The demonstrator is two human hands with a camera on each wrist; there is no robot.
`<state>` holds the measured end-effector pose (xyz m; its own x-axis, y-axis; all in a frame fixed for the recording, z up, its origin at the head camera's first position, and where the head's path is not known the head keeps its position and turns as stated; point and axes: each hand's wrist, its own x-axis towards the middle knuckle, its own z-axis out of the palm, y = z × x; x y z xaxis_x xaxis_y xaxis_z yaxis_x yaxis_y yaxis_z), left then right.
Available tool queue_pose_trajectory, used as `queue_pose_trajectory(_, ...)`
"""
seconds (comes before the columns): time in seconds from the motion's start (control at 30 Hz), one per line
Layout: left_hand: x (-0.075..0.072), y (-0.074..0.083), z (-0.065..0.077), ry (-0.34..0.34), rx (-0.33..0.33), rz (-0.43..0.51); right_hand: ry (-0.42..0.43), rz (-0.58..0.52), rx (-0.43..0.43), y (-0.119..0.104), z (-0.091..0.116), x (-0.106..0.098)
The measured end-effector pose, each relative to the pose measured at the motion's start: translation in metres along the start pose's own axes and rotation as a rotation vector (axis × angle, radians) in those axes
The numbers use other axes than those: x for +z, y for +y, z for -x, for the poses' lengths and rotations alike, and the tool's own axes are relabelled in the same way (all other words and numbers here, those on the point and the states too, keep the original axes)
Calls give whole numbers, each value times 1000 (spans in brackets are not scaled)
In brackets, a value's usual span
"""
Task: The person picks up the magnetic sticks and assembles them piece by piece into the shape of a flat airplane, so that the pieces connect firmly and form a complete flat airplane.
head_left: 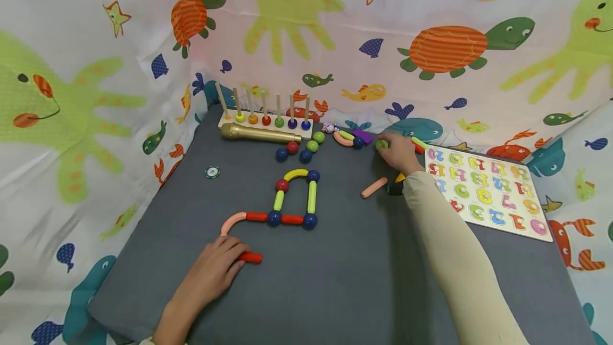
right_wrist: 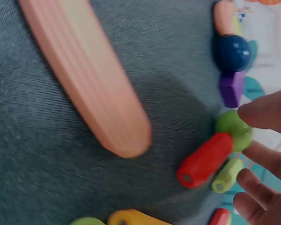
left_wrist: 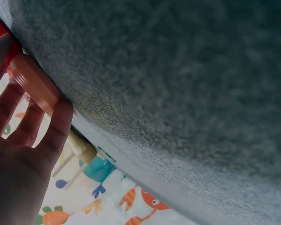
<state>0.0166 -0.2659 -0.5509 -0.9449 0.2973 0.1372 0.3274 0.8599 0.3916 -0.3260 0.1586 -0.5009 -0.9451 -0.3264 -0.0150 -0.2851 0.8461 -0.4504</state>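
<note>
The dark grey, cloth-covered table (head_left: 345, 286) carries, near its far edge, a pale board with seven wooden pegs (head_left: 273, 124), a golden microphone-shaped object (head_left: 261, 133) and, beside them, blue, red and green balls (head_left: 305, 155). In its middle lies a figure of coloured rods and balls (head_left: 292, 220); at left, a green-white round chip (head_left: 212, 172); at right, a straight pale-pink rod (head_left: 374, 188) and a white number board (head_left: 471, 186).

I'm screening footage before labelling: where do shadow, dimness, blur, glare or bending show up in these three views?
Head: mostly even light, a soft shadow on the table left of the right sleeve; left wrist: dim, the left hand dark, the table's edge bowed, probably lens distortion; right wrist: the near pink rod looks soft, a small glint on the blue ball.
</note>
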Motion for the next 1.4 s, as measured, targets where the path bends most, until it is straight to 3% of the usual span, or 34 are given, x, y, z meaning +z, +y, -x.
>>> queue_pose_trajectory(0.1,0,0,-8,-6,13,-12,-10,71,16,13,2,6)
queue_pose_trajectory(0.23,3,2,-15,-30,29,-16,90,86,9,22,9,13)
queue_pose_trajectory(0.4,1,3,-16,-42,28,-18,197,-108,-28,1,19,12)
queue_pose_trajectory(0.6,-5,3,-15,-44,0,4,178,-290,-72,-40,37,12)
queue_pose_trajectory(0.73,-6,3,-15,-69,-27,13,128,-403,-76,-55,47,19)
queue_pose_trajectory(1.0,-5,4,-11,-84,-62,4,-70,-692,-37,-62,63,34)
queue_pose_trajectory(1.4,-3,2,-18,-91,-80,19,-290,-892,-118,-112,98,63)
